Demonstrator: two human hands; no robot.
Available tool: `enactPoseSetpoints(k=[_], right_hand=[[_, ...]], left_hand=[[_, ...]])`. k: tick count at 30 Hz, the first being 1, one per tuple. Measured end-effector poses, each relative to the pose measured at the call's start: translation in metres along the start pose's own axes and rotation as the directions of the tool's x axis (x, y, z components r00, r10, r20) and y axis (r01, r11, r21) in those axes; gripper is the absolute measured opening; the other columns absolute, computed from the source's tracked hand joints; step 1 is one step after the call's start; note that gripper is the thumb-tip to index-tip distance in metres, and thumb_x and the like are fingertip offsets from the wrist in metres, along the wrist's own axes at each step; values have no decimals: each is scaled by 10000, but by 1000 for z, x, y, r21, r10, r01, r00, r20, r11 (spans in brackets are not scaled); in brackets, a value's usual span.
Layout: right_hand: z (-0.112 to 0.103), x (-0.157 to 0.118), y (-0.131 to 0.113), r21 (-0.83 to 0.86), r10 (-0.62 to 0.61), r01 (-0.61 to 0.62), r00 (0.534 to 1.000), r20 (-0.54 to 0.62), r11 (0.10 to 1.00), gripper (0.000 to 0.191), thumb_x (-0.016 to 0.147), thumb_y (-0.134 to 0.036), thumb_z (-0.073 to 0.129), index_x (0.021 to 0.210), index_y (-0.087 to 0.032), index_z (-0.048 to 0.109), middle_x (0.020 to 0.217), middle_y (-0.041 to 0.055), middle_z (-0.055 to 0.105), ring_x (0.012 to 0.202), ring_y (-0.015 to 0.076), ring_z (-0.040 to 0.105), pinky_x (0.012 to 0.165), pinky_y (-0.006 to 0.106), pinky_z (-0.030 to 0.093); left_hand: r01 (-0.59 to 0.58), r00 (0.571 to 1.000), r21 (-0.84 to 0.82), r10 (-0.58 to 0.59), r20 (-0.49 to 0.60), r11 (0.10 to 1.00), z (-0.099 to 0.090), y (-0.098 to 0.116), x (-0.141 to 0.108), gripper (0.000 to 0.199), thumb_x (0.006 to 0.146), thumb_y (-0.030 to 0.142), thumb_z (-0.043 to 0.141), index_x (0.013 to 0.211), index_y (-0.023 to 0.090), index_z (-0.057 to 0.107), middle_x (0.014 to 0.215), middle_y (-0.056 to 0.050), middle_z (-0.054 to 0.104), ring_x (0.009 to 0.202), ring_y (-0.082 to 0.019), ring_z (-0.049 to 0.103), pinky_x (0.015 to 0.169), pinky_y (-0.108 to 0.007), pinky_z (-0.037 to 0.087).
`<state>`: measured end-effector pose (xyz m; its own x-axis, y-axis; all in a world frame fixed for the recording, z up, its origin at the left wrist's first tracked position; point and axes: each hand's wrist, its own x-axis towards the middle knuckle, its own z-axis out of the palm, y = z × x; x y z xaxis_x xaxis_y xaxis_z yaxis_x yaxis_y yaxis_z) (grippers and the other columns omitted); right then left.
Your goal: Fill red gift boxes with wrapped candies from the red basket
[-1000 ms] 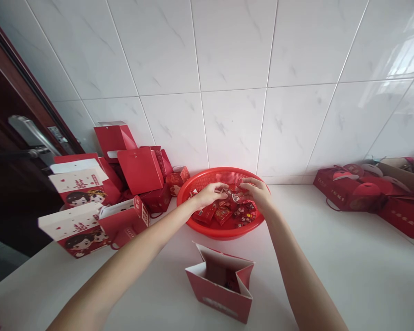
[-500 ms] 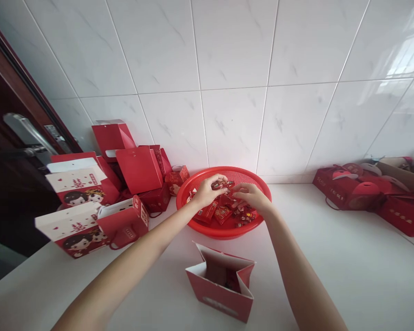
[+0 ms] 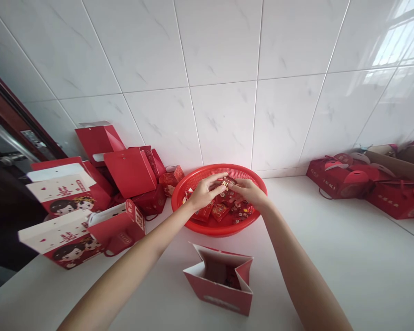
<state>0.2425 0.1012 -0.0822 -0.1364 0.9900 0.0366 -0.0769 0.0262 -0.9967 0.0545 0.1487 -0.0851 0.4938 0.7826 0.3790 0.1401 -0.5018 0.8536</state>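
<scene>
Both hands are over a red plastic basket (image 3: pixel 207 228) that holds several small red packets (image 3: pixel 221 210). My left hand (image 3: pixel 207 191) pinches a small red-and-gold wrapped candy (image 3: pixel 225 185) between thumb and fingers. My right hand (image 3: pixel 249 191) comes in from the other side, its thumb and fingers closed on the same candy, as far as I can see. In front of the basket a red paper gift box (image 3: pixel 221 294) stands with its top open; something dark red lies in its shadowed inside.
On the left stand several red gift boxes (image 3: pixel 131 172), some printed with cartoon figures (image 3: pixel 69 207). Closed red boxes (image 3: pixel 341 179) with handles and a cardboard carton (image 3: pixel 396 161) are at the right. A tiled wall (image 3: pixel 224 124) rises behind the white counter (image 3: pixel 296 230).
My hands have come closer together over the basket, and the candy between them now shows more plainly. The whole view has shifted slightly, with things sliding left.
</scene>
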Motion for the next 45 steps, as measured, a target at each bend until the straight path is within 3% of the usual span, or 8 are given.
enactPoseSetpoints(k=[3,8,13,19,24,30,38,45], right_hand=[[1,-1,-1,-13,2,-2,1000,-21,1000,150,824,-326,788,859,-186,747,789,17,736,587,147,692,503,232,545],[2,-2,-4,-36,3,-5,998,-64,999,112,806,-284,787,851,-186,755,794,17,728,583,136,671,512,236,548],[0,-2,-2,-46,-22,20,999,-42,999,123,737,-258,822,808,-194,745,760,18,723,685,157,686,578,239,571],[-2,0,2,-106,-91,87,995,-36,991,202,702,-295,829,865,-198,760,850,25,739,841,180,690,726,281,573],[-3,0,1,-115,-132,133,991,21,984,301,687,-438,841,773,-166,745,778,23,712,782,174,672,721,290,547],[0,-5,-6,11,-104,104,994,31,995,413,609,-513,886,694,-168,677,734,-7,675,752,168,681,754,304,577],[3,-9,-11,-63,-190,191,981,26,980,368,667,-473,851,849,-185,713,786,17,704,745,163,646,662,267,530],[12,-19,-30,12,-234,234,972,35,972,386,685,-525,838,731,-192,649,695,-13,648,620,122,548,552,241,443]], left_hand=[[60,996,-50,-63,-57,997,0,0,2,608,746,353,794,1314,184,660,1286,-107,702,1162,-282,660,1010,-419,536],[81,997,-99,-79,23,992,-1,6,3,462,757,481,800,1066,140,760,1114,-110,773,1080,-288,698,997,-433,533],[100,994,-37,-102,-47,994,-2,6,4,431,647,459,879,941,162,775,1023,-86,793,1010,-279,712,940,-405,546],[125,992,-42,-126,-9,991,-2,2,3,396,614,448,888,873,170,776,923,-70,792,914,-260,719,872,-388,557],[142,990,-60,-141,13,988,-3,4,2,389,623,461,877,872,177,785,919,-62,789,917,-257,710,884,-390,542],[171,985,-160,-169,23,972,-4,12,2,423,647,512,850,887,168,798,929,-67,788,941,-254,697,896,-372,524],[148,989,-107,-149,-8,983,-6,17,0,406,633,498,852,871,175,786,906,-62,775,922,-251,686,874,-368,516],[77,977,-148,-104,-185,986,-9,37,-21,421,739,512,787,1030,210,758,1051,-43,762,1023,-238,673,901,-331,520]])
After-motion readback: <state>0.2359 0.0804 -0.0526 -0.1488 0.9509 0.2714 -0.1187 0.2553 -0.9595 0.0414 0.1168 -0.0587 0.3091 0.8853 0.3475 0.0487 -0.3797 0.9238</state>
